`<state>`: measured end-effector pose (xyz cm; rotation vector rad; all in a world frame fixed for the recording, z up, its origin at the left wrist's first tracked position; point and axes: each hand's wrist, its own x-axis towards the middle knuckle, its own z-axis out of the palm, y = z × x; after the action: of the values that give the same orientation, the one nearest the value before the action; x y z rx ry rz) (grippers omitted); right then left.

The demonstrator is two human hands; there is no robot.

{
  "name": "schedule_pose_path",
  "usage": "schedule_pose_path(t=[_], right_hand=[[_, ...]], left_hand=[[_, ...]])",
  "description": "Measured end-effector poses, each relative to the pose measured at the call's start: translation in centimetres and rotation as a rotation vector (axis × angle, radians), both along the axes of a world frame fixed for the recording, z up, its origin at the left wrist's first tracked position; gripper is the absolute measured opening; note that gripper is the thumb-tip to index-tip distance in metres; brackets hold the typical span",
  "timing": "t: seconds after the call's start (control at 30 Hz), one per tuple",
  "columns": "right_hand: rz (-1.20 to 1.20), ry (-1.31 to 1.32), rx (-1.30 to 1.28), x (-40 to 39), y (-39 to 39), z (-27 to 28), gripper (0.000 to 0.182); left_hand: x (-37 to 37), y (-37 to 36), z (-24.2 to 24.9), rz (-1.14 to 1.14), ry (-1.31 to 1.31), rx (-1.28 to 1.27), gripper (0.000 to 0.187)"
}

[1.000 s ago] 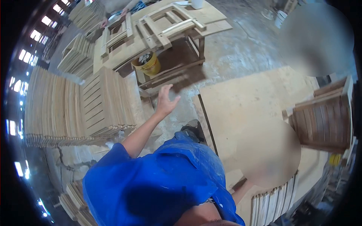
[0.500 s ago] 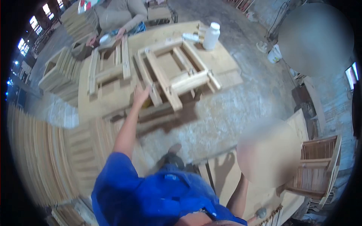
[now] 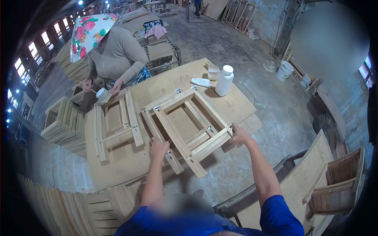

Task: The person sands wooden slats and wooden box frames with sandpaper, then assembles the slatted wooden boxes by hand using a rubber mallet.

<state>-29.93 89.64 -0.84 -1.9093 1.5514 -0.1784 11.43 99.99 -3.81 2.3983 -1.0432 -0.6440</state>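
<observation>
A pale wooden frame of joined bars (image 3: 175, 135), with metal fittings at its joints, lies on the plywood-topped table (image 3: 118, 169). My left hand (image 3: 159, 148) is closed around its left bar, near the front end. At the frame's right corner, my right hand (image 3: 239, 135) grips the end of a bar. A second wooden frame (image 3: 133, 118) lies to the left, in front of a co-worker. A white bottle (image 3: 224, 82) stands behind the frame, beside a small white squeeze bottle (image 3: 201, 82) lying down and a small tan cup (image 3: 213, 72).
Across the table a co-worker in a floral hat (image 3: 92, 33) holds a white pot (image 3: 102, 94) and a thin stick. Stacked frames (image 3: 65, 118) stand at left, slatted wood (image 3: 55, 204) at lower left. A slatted wooden piece (image 3: 334, 192) and a bucket (image 3: 285, 70) are at right.
My right hand has come from the bench at right onto the frame's right corner. My left hand stays at the left bar. The view has tilted up, bringing the co-worker's hat into sight.
</observation>
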Motion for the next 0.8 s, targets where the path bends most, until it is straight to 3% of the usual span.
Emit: schedule_pose_path(t=[0.03, 0.2, 0.3, 0.37, 0.43, 0.5, 0.57, 0.6, 0.67, 0.8], right_hand=[[-0.004, -0.027, -0.003, -0.1, 0.0, -0.3, 0.081], [-0.028, -0.136, 0.052, -0.9, 4.5, -1.6, 0.088], [-0.148, -0.248, 0.035, -1.5, 11.7, 0.1, 0.097], [-0.280, -0.336, 0.045, -1.4, 17.3, 1.4, 0.103], [-0.389, -0.453, 0.165, -2.1, 23.0, 4.2, 0.104], [-0.544, -0.546, 0.248, -3.1, 23.7, 4.8, 0.104], [-0.495, -0.650, 0.077, -5.1, 28.8, 3.4, 0.101], [-0.587, -0.682, 0.068, -6.0, 32.0, 4.2, 0.101], [-0.723, -0.650, 0.038, -7.1, 37.4, 6.7, 0.097], [-0.981, -0.604, -0.103, -11.3, 51.9, 3.3, 0.093]], left_hand=[[0.0, 0.0, -0.2, -0.012, -0.004, 0.011, 0.070], [-0.2, 0.2, -0.2, 0.008, -0.063, -0.016, 0.065], [1.5, 1.8, -5.6, -0.073, -0.296, -0.227, 0.067], [2.4, 1.9, -3.9, -0.225, -0.097, -0.129, 0.077], [2.2, 2.6, -7.0, -0.175, -0.064, -0.367, 0.086], [0.7, 1.6, -2.5, -0.138, 0.170, -0.222, 0.093], [-1.2, 2.7, 0.7, -0.142, 0.371, -0.410, 0.081], [-2.0, 3.1, 2.1, -0.233, 0.360, -0.378, 0.081], [-2.3, 3.4, 4.8, -0.207, 0.261, -0.424, 0.078], [-3.9, 6.0, 5.5, -0.408, 0.268, -0.413, 0.077]])
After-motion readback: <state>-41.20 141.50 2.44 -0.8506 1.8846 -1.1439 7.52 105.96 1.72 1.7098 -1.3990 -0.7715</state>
